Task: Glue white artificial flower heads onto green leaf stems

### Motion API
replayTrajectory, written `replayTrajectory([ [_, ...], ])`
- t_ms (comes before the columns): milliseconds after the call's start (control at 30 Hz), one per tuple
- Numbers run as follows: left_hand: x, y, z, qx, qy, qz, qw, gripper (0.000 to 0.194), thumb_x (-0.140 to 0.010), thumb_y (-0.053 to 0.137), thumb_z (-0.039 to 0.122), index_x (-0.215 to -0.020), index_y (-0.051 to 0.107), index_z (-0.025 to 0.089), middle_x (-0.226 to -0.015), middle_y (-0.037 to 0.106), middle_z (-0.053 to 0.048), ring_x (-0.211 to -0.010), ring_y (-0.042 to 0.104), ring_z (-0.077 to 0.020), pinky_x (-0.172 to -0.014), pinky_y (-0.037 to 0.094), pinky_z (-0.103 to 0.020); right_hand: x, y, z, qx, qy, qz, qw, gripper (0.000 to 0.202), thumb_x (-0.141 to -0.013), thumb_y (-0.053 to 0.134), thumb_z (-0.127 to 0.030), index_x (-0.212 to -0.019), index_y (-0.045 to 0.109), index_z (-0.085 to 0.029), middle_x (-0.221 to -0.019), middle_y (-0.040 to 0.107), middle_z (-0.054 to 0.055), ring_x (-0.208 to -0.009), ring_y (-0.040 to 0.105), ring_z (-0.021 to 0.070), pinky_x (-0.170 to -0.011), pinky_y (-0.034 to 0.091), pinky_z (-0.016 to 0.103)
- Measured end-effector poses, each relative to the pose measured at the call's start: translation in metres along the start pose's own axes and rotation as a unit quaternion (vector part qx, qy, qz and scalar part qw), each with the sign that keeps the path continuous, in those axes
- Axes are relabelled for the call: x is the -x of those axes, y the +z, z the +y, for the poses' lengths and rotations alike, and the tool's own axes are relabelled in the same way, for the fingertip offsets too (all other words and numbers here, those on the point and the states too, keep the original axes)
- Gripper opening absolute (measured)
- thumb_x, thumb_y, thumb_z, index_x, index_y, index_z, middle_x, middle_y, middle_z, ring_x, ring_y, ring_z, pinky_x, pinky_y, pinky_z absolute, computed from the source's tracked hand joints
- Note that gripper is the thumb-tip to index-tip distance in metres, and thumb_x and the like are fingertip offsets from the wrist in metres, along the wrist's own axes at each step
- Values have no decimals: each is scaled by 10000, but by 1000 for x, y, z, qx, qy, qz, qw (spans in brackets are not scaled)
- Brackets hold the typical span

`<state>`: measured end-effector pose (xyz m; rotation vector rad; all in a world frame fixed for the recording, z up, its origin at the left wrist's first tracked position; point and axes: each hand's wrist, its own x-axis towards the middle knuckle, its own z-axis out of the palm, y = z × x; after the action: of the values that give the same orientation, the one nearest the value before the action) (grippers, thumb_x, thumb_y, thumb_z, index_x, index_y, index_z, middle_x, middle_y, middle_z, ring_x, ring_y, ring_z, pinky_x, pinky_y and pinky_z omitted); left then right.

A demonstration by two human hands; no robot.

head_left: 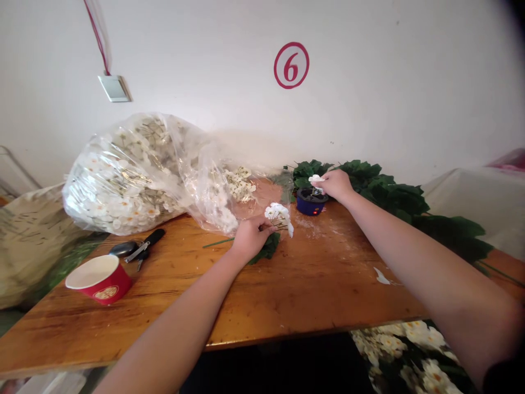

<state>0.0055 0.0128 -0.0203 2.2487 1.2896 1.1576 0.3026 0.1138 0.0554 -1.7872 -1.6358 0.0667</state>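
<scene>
My left hand (253,238) is closed in a pinch on a white artificial flower spray (279,214), held just above the table. A dark green leaf (268,249) and a thin green stem (218,243) show beside and behind the hand. My right hand (337,185) pinches a small white flower (315,180), its stem pointing down into a small blue pot (310,204). That pot has a dark inside and a glowing red light on its front. Whether the stem touches the pot's contents, I cannot tell.
A clear plastic bag (135,175) of white flowers fills the back left. Green leaves (389,191) lie behind my right arm. At the left stand a red paper cup (107,284) and keys (143,253). A white petal (381,276) lies on the wooden table (311,295).
</scene>
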Motion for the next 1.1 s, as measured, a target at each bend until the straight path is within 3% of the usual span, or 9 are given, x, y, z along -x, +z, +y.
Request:
replayTrajectory([
  [300,0,-1,-5,-84,79,58,992,127,-809,683,319,-831,745,210,-901,649,-52,-941,556,-198,-856,433,-326,29,14,3,-147,33,76,986,294,-687,711,-441,-709,711,-147,-566,662,47,-536,649,203,-521,457,262],
  [433,1,1,-7,-124,86,79,985,125,-815,676,325,-824,748,223,-955,616,-59,-964,516,-210,-873,419,-351,53,19,-12,-243,48,98,964,324,-669,728,-455,-771,709,-148,-538,626,31,-462,582,172,-436,409,257],
  [567,1,3,-9,-138,79,86,984,124,-806,684,329,-812,738,217,-960,594,-60,-968,500,-219,-871,422,-358,90,17,-41,-422,38,30,905,359,-619,790,-473,-721,668,-151,-478,561,2,-399,477,112,-368,327,224],
  [667,2,6,-9,-135,76,79,985,138,-805,685,330,-811,723,198,-947,588,-63,-968,499,-223,-873,429,-359,116,21,-54,-467,36,-37,883,362,-594,824,-450,-700,655,-148,-498,568,3,-408,484,98,-352,302,203],
  [900,2,14,-14,-137,78,64,985,132,-833,650,325,-851,710,209,-998,567,-65,-987,482,-224,-892,428,-369,130,49,-38,-437,49,-80,895,347,-652,792,-481,-725,659,-169,-489,562,-6,-411,484,100,-364,322,209],
  [1100,1,18,-16,-137,76,54,986,126,-846,631,319,-872,697,215,-1038,539,-69,-1010,470,-227,-908,425,-373,124,52,-31,-415,51,-104,902,334,-673,775,-487,-726,659,-179,-483,562,0,-403,472,102,-364,320,219],
])
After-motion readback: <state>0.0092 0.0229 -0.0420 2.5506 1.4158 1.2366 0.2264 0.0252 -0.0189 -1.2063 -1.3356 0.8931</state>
